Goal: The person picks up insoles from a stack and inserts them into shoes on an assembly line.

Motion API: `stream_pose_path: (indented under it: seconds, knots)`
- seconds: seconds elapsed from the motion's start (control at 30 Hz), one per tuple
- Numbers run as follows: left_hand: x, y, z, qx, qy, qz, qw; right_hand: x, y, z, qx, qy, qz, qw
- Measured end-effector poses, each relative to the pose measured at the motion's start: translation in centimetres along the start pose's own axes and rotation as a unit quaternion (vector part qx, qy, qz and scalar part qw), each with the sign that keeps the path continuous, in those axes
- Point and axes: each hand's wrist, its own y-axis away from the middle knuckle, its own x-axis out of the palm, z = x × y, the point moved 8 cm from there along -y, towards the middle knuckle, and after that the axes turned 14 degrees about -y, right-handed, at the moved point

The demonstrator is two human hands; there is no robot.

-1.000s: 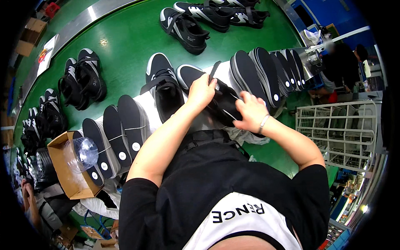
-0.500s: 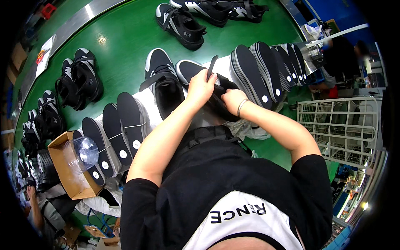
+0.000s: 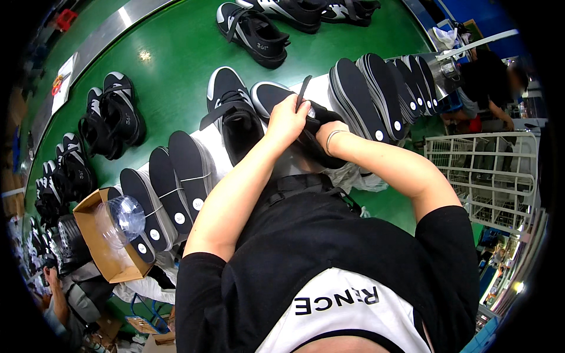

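Observation:
A black sneaker with a grey-white toe (image 3: 266, 96) lies in front of me, partly covered by my hands. My left hand (image 3: 288, 120) is closed over its upper, by the instep; a black strap (image 3: 304, 88) sticks up between the fingers. At the collar, my right hand (image 3: 331, 136) is curled against the opening, with its fingertips hidden in the shoe. Something clear and shiny shows beside the left fingers, too small to name. A matching sneaker (image 3: 226, 88) stands just to the left, its strap loose and its opening toward me.
Stacks of dark insoles stand right (image 3: 353, 97) and left (image 3: 191, 156). A cardboard box (image 3: 97, 235) with clear plastic pieces sits at the left. More sneakers (image 3: 253, 38) stand on the green table (image 3: 170, 53). A white wire rack (image 3: 482, 176) is at the right; other people are nearby.
My right hand has pushed slightly deeper into the sneaker's opening. My left hand stays on the upper. The whole view has shifted a little.

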Motion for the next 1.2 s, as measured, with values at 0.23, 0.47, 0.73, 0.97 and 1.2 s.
stream_pose_path:
  seconds: [0.23, 0.47, 0.73, 0.97, 1.2]
  knots:
    - [0.2, -0.1, 0.2, 0.001, -0.001, 0.006, 1.0, 1.2, 1.3, 0.2, -0.138, 0.106, 0.086, 0.981]
    - [0.9, -0.1, 0.6, -0.022, -0.053, 0.049, 0.997, 2.8, 4.8, -1.2, -0.12, 0.036, 0.163, 0.979]
    - [1.0, 0.2, -0.1, 0.005, -0.035, 0.1, 0.994, 0.7, 2.8, -1.8, -0.187, -0.522, 0.136, 0.821]
    - [2.1, 0.2, -0.8, 0.051, -0.093, 0.163, 0.981, 1.0, 0.8, -3.0, -0.117, -0.782, -0.009, 0.612]
    - [1.8, 0.1, -0.2, 0.026, -0.059, 0.11, 0.992, 0.1, 1.6, -3.3, -0.139, -0.805, -0.034, 0.576]
